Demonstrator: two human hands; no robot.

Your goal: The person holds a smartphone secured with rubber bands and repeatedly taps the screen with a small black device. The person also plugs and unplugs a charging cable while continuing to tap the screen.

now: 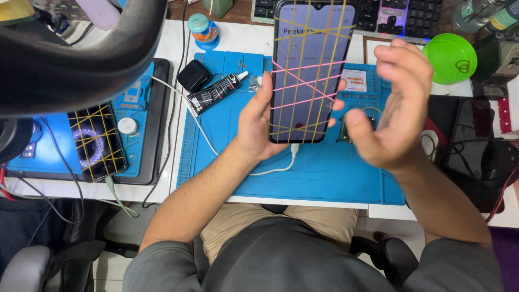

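Gripping the banded phone (311, 70), the left hand (257, 127) hides its edge; the right hand (397, 108) hovers open, blurred.

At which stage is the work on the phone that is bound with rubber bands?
Done: the phone is already wrapped in crossed yellow and pink rubber bands, its screen lit, and a white cable is plugged into its bottom. In hand: the left hand holds it upright over the blue mat; the right hand is open beside it, blurred. Left: the bands are not yet removed. A second banded phone lies at left.
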